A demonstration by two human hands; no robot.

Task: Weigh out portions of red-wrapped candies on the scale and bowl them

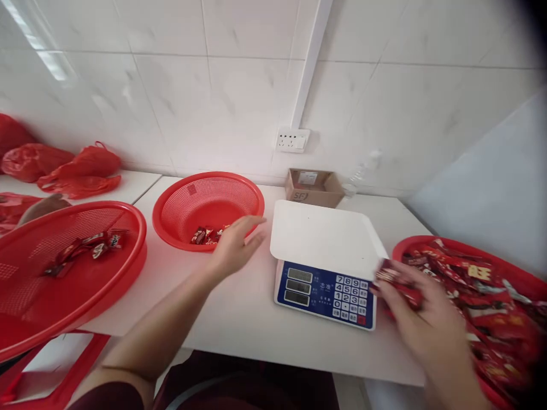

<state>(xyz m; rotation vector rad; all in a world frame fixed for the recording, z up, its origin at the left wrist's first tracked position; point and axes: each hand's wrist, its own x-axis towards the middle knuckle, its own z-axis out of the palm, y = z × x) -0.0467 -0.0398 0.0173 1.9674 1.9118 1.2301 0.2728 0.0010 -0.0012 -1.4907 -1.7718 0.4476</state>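
Note:
My left hand (pixel 236 244) reaches over the near rim of a red mesh basket (pixel 208 208), fingers stretched out and holding nothing; a few red candy packets (pixel 205 234) lie in that basket just beyond it. My right hand (pixel 421 319) is closed on a small bunch of red candy packets (pixel 395 277), beside the keypad of a white and blue weighing scale (pixel 327 256) whose platter is bare. Its wrist is over a red basket heaped with wrapped candies (pixel 491 302) at the right.
A bigger red basket (pixel 64 273) with a few packets sits at the left. Red plastic bags (pixel 81 168) lie at the back left. A small cardboard box (pixel 314 187) and a clear bottle (pixel 361 171) stand by the tiled wall under a socket (pixel 292 140).

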